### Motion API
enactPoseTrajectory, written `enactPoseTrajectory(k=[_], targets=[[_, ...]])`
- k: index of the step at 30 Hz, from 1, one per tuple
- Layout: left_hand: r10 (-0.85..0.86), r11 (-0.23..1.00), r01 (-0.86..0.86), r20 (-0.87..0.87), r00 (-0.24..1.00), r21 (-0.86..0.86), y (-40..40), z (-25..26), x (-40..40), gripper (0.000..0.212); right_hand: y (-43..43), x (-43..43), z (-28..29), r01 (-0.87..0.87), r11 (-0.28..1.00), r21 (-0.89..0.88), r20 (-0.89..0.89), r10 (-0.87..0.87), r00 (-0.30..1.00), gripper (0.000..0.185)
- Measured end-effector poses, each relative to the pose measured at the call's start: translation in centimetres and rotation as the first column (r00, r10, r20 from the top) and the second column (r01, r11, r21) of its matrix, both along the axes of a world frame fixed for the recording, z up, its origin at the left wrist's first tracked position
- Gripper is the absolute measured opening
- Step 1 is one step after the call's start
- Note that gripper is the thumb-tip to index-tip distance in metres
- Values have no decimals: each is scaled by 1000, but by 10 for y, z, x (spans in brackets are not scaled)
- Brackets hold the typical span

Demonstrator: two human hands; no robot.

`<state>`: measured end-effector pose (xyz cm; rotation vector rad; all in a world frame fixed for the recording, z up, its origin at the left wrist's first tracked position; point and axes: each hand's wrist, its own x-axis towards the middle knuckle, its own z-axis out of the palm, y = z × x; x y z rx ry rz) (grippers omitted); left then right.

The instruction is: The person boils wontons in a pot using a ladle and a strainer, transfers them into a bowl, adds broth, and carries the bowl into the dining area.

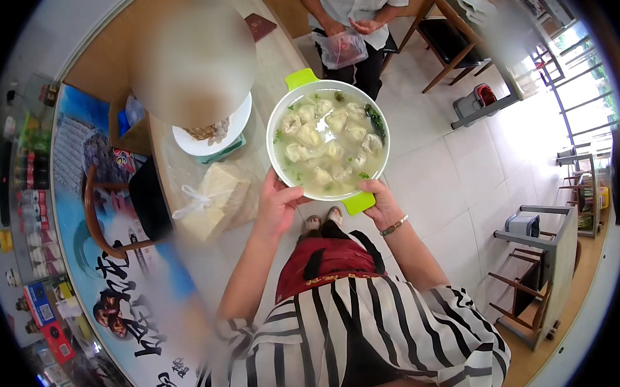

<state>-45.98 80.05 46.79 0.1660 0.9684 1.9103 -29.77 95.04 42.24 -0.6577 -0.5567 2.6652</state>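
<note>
A large white bowl [329, 139] of wontons in broth, with green herbs and dark seaweed, is held up before me. Its two lime-green handles are at the upper left and lower right. My left hand [279, 202] grips the lower left rim, thumb on top. My right hand [380, 203] holds the rim beside the lower green handle [359, 204]. To the left, a tied clear plastic bag [214, 200] with pale yellow contents lies on the table [278, 55]. Behind it, a white plate [240, 120] holds food, partly hidden by a blurred area.
A seated person [359, 10] at the top holds a clear plastic bag [341, 49]. A wooden chair [451, 39] stands at the upper right. Another chair [95, 213] is left of the table. A grey table [565, 265] and a bin [521, 226] stand at right.
</note>
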Motion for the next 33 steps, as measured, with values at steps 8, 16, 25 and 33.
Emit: enactPoseTrajectory(k=[8, 16, 25, 33], targets=[[-10, 999, 12, 43, 999, -49, 11, -28, -17, 67, 21, -19, -16, -89, 994, -56, -22, 88, 996, 64], [-47, 994, 43, -46, 998, -100, 16, -25, -28, 68, 9, -23, -25, -22, 990, -142, -113, 5, 994, 61], [-389, 919, 366, -195, 900, -143, 27, 3, -32, 72, -31, 2, 2, 291, 947, -132, -231, -315, 920, 58], [-723, 690, 704, -207, 660, -166, 26, 46, -3, 74, -119, 54, 46, 621, 776, -114, -220, -629, 745, 56]])
